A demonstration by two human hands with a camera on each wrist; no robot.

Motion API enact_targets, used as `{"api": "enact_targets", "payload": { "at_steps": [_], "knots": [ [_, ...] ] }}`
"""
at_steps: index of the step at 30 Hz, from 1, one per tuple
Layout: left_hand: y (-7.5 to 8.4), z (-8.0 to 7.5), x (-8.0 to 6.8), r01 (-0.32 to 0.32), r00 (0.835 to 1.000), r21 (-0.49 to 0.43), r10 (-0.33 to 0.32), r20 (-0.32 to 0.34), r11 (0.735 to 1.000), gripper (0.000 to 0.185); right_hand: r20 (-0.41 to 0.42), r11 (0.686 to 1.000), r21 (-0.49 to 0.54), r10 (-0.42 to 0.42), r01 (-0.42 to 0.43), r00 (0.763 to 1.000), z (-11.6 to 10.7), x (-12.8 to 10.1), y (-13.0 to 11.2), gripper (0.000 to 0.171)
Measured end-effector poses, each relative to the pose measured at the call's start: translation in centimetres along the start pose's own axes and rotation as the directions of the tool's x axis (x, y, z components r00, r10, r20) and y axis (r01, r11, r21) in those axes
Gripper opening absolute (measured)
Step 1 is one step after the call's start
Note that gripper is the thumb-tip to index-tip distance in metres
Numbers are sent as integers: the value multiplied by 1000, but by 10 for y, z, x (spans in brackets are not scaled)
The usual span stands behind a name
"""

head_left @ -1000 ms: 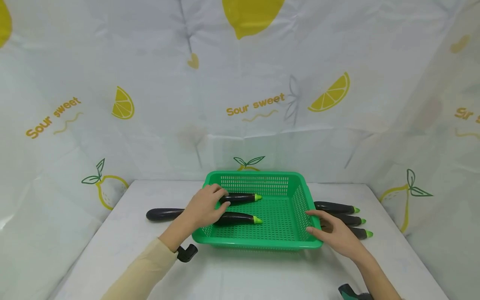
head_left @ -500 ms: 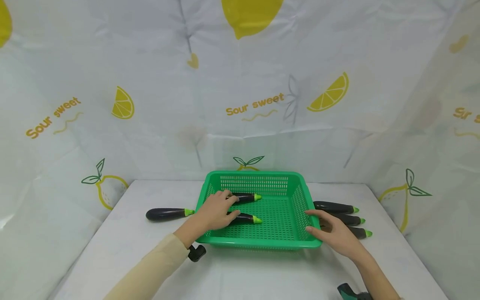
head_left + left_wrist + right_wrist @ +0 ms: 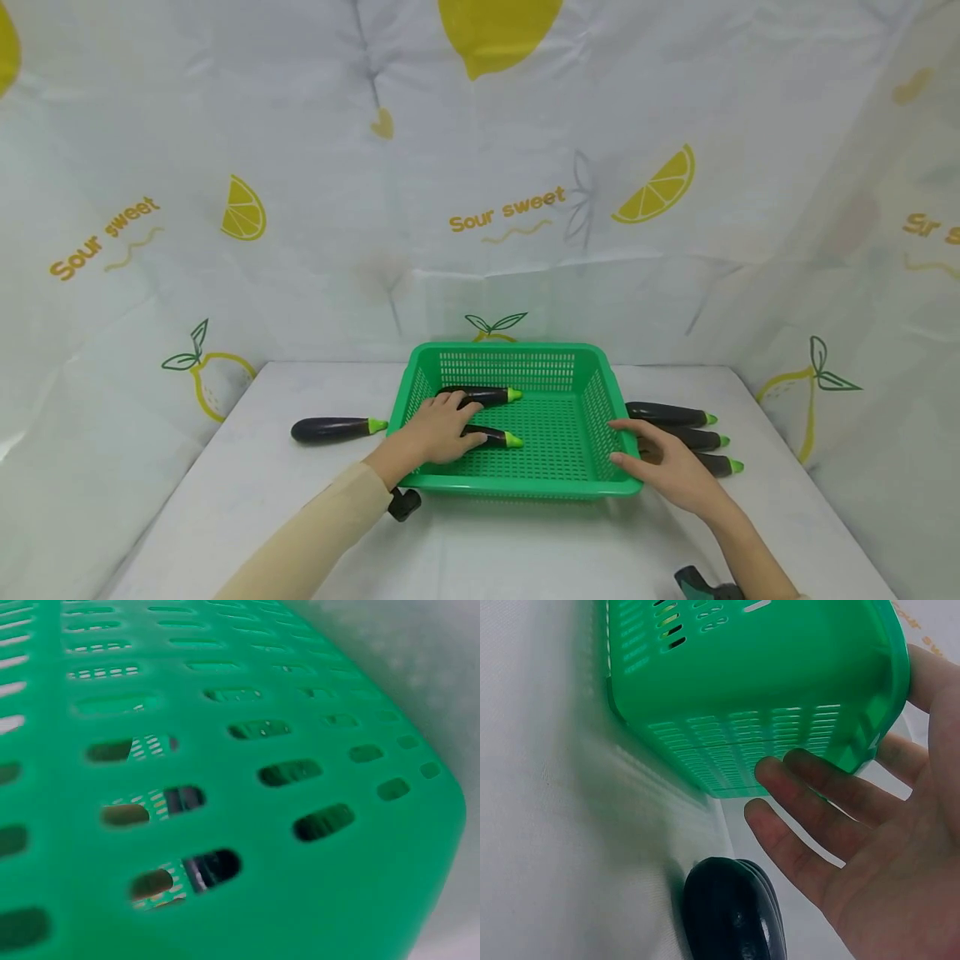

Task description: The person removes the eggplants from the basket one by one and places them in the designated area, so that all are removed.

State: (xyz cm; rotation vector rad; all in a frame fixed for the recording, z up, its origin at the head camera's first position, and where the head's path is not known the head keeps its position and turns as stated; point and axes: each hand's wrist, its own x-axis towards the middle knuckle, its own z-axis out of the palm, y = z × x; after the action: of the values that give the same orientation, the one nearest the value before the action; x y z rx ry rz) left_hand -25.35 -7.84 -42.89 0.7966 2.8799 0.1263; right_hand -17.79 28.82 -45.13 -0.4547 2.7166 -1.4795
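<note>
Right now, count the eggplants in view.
6: two in the basket at and, one left of it, three right at. None visibly hidden.

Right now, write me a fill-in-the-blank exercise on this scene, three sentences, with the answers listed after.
1. Inside the green basket lie ___ eggplants.
2. The left hand rests on the ___ of the eggplants in the basket.
3. The right hand is at the basket's right side, and beside it on the table lie ___ eggplants.

Missing words: two; nearer; three
</note>
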Motion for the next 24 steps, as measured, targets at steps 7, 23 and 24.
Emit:
{"api": "enact_targets", "payload": {
  "at_steps": [7, 23, 24],
  "knots": [
    [-1, 5, 5, 23, 1000, 12, -23, 5, 1000, 55, 4, 1000, 3, 1, -1, 1000, -1, 0, -1, 51],
    [-5, 19, 9, 8, 1000, 8, -8, 20, 1000, 41, -9, 1000, -21, 2, -3, 1000, 1, 0, -1, 50],
    [-5, 19, 10, 1, 1000, 8, -2, 23, 1000, 41, -10, 1000, -21, 2, -2, 1000, 1, 0, -2, 50]
  ]
}}
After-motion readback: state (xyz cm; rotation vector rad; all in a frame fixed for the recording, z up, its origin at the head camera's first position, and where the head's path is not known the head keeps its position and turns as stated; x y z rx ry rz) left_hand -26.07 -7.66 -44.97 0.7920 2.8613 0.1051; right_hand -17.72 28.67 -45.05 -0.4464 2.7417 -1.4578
